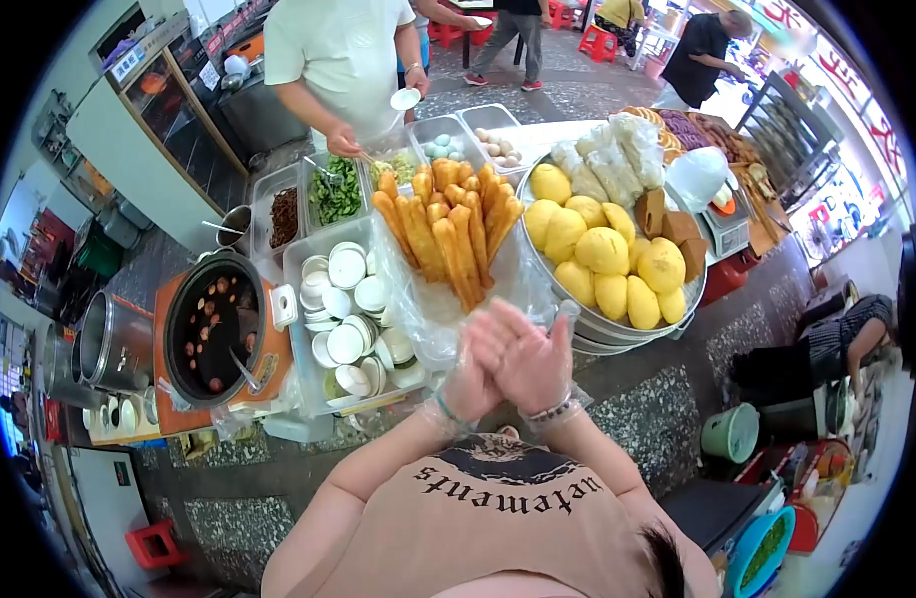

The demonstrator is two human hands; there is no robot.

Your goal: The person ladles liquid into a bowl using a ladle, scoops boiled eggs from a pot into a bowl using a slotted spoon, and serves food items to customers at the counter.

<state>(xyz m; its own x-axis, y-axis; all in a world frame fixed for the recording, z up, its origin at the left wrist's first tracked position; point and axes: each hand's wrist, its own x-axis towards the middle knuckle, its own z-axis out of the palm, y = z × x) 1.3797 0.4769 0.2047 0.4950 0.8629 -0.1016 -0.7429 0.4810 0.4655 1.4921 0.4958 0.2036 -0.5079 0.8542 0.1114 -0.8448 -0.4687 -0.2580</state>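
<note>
My left hand (468, 384) and my right hand (533, 361) meet in front of my chest, both in clear plastic gloves. The hands overlap, so part of the left one's fingers is hidden. The fingers that show are stretched out, and I see nothing held in either palm. Just beyond my fingertips, fried dough sticks (446, 227) stand bunched in a clear plastic bag (418, 317). A tub of small white dishes (346, 344) is left of my hands. On the right, a large round metal tray (599, 337) holds yellow buns (602, 251).
An orange-rimmed pot of dark broth (211, 334) stands at left. Across the counter, a person (343, 70) holds a small white dish (405, 99) near tubs of chopped greens (338, 194) and eggs (500, 149). A scale (725, 231) sits far right; another person (826, 344) bends at right.
</note>
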